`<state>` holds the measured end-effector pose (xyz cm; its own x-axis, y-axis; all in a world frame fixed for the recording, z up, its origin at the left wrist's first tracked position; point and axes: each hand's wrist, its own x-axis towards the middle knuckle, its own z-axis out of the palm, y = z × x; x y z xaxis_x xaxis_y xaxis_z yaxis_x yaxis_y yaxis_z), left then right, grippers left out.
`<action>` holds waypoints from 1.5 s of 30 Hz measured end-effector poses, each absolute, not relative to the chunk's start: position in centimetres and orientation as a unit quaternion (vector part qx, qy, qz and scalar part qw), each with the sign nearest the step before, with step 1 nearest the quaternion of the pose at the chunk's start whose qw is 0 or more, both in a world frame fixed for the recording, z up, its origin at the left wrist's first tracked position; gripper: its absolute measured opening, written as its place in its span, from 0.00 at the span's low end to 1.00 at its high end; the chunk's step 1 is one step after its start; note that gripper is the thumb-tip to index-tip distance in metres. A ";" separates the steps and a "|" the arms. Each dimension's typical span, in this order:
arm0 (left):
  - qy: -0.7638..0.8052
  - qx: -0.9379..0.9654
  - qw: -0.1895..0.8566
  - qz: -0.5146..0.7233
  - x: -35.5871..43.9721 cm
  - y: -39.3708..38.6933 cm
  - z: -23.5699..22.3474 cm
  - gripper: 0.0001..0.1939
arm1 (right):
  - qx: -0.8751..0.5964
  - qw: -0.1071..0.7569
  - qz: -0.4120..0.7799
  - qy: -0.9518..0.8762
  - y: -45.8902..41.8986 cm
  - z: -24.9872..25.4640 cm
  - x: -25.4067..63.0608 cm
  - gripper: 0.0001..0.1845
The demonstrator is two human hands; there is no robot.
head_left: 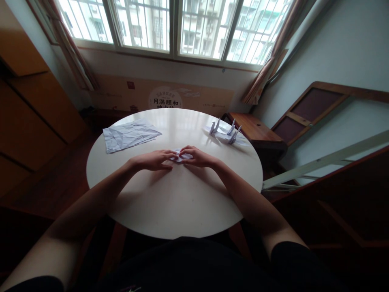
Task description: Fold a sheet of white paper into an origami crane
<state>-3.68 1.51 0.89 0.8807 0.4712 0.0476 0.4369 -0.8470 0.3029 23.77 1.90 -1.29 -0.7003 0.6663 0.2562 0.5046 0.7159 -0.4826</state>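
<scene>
White folded-paper birds [231, 138] look finished and creased white paper sheets [129, 136] seem left over on the round white desk [179, 202], where the right hand [197, 157] has its grip lightly pinched on a small, apparently part-folded white paper [178, 159], the left hand [152, 159] loosely curled at its edge, hold unclear.

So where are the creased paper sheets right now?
In the head view, the creased paper sheets lie on the left side of the white table, beyond the left hand, across from the folded paper birds.
</scene>
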 end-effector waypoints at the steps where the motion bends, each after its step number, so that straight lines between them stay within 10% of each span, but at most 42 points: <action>1: 0.235 0.960 0.143 0.060 -3.7 1.6 0.8 0.28 | -0.325 0.212 0.192 -0.901 1.9 -1.3 23.7 0.19; 45: 0.227 0.961 0.144 0.069 -3.9 1.8 0.7 0.28 | -0.327 0.209 0.182 -0.903 1.8 -1.3 23.7 0.18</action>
